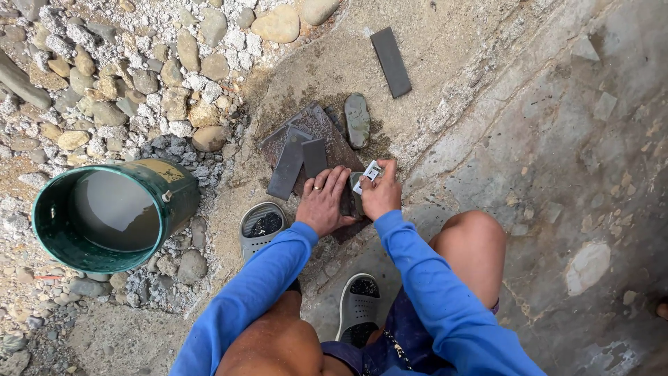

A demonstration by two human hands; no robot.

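Observation:
My left hand lies flat, fingers spread, pressing down on a dark wet stone slab on the ground. My right hand grips a small flat metal blade piece with a pale face, held against the slab's near edge beside a small dark block. Two grey rectangular whetstones rest on the slab just beyond my left fingers. Both arms wear blue sleeves.
A green bucket of water stands at left on pebbles. A long dark stone bar and an oval grey stone lie farther off. Grey sandals sit near my bare knees. Rough concrete extends right.

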